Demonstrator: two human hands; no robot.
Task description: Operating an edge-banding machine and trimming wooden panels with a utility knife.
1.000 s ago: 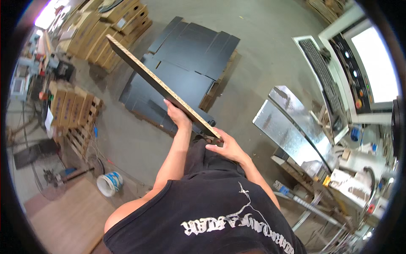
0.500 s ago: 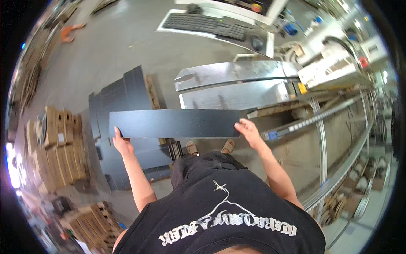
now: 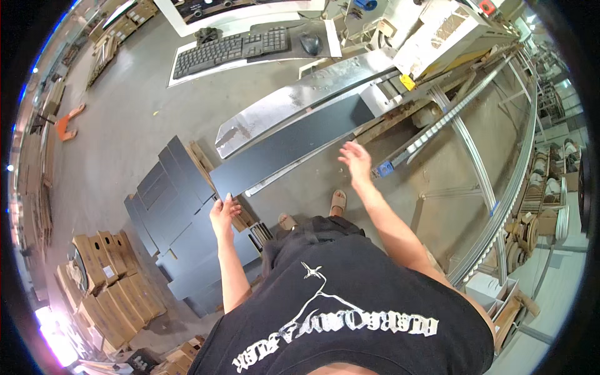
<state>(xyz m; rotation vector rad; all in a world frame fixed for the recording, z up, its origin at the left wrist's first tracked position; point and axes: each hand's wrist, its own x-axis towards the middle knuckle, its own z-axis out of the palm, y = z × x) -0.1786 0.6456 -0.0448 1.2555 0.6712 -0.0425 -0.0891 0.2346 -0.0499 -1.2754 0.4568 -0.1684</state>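
Observation:
A long dark grey panel lies along a shiny metal infeed table, slanting from near left to far right. Its far end reaches the blocks beside a white machine housing. My left hand grips the near left end, thumb on top and the other fingers bent at the edge. Off the panel's near side, my right hand is raised with fingers apart and nothing in it. Below and left of my left hand lies a stack of similar dark panels on a wooden pallet.
Beyond the table stand a keyboard and a mouse on a white shelf. A roller rail and metal frame run along the right. Stacked brown cartons stand at left, and an orange pallet jack farther off.
The panel has gone from being held up in both hands to lying on the metal table, its far end toward the machine. My right hand has let go; my left still grips. The view has turned.

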